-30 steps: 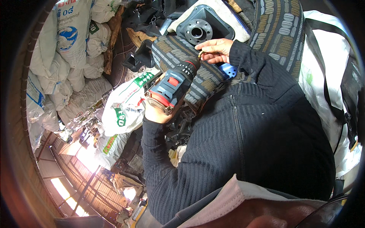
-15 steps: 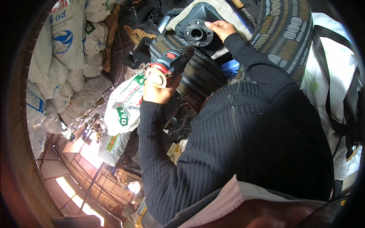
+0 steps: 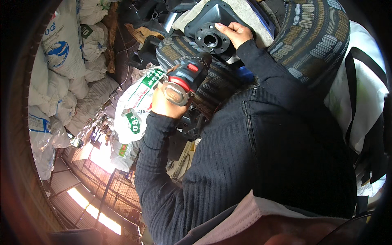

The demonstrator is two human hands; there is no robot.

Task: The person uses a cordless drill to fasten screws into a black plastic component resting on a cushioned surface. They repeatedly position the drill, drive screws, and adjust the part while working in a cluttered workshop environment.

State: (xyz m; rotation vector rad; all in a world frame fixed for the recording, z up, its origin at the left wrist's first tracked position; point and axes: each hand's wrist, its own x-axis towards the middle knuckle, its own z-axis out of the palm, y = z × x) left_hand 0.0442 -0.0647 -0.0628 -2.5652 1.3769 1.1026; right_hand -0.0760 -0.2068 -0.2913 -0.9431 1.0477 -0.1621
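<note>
A blue-black and red cordless drill (image 3: 190, 77) is in my left hand (image 3: 165, 102), whose fingers wrap round its grip. The drill's chuck points up and right, close to the lower edge of a round flange. That flange belongs to a black moulded part (image 3: 222, 20) with a large centre hole and a ring of small holes. My right hand (image 3: 237, 34) pinches the flange's upper right rim, thumb on top and the other fingers partly hidden. Whether a bit in the chuck touches the part, I cannot tell.
Patterned fabric cushions (image 3: 312, 36) lie round the part, with a pale grey cloth (image 3: 263, 34) behind it. White sacks (image 3: 63, 45) are piled at the left. A white and green bag (image 3: 136, 104) sits beside my left wrist. At the right stands a white bag (image 3: 367, 90) with black straps.
The drill has tilted a little and swung slightly right and down, still beside the flange. My right hand keeps its hold on the rim. The whole view has shifted slightly.
</note>
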